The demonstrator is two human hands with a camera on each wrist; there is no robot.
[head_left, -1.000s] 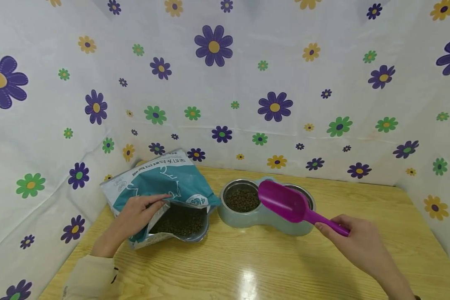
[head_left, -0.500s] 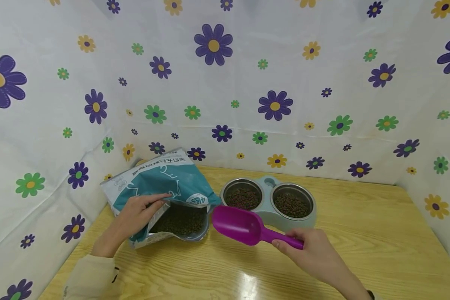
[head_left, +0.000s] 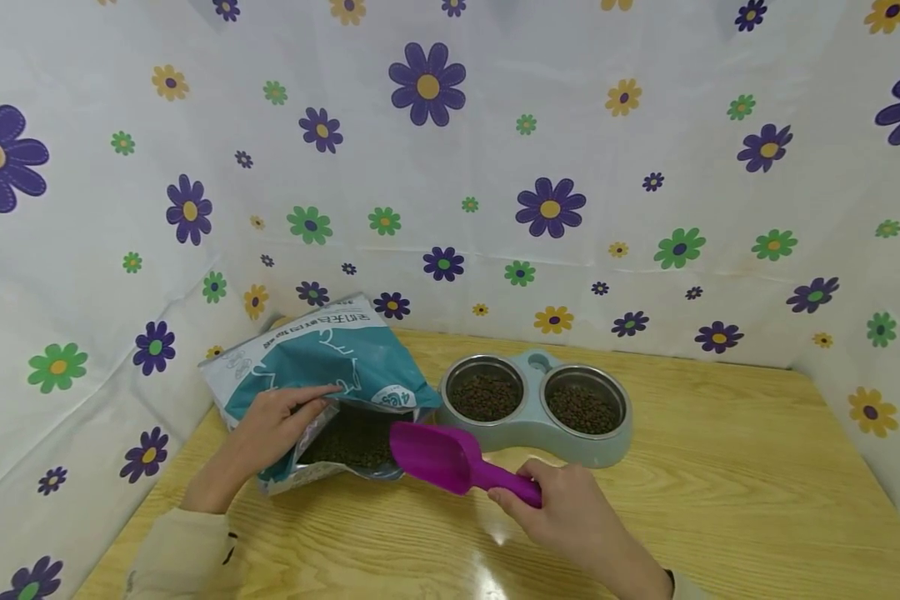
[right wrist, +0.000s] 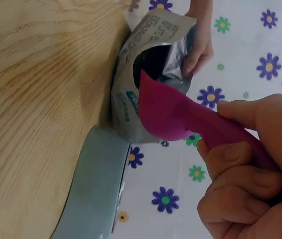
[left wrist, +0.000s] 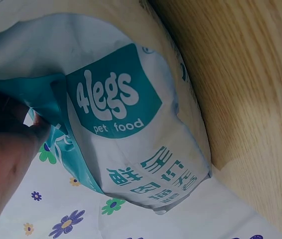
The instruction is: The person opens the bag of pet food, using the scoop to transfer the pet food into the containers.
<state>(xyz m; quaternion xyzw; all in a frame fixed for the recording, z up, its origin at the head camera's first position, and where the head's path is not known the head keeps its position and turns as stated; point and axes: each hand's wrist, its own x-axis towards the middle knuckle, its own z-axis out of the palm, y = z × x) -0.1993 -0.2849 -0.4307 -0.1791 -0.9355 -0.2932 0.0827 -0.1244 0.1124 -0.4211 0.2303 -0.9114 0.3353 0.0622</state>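
Note:
A teal and white pet food bag (head_left: 337,358) lies on the left of the table, its mouth facing the front and brown kibble (head_left: 348,442) showing inside. My left hand (head_left: 273,429) holds the edge of that mouth, thumb inside and fingers over the top panel; the left wrist view shows the bag's side (left wrist: 126,109). In my right hand (head_left: 566,508) is the handle of a magenta scoop (head_left: 438,458). The scoop's tip overlaps the right side of the bag's mouth in the head view. From the right wrist, the scoop (right wrist: 163,107) points at the dark opening.
Right of the bag stands a light blue double pet feeder (head_left: 513,429) with two steel bowls, a left bowl (head_left: 483,362) and a right bowl (head_left: 585,375), both holding kibble. A flowered white cloth (head_left: 480,158) hangs behind and at both sides of the wooden table (head_left: 720,467).
My right hand has carried the scoop leftward and down from over the right bowl to the bag's mouth, uncovering that bowl. The left hand has kept its place on the bag.

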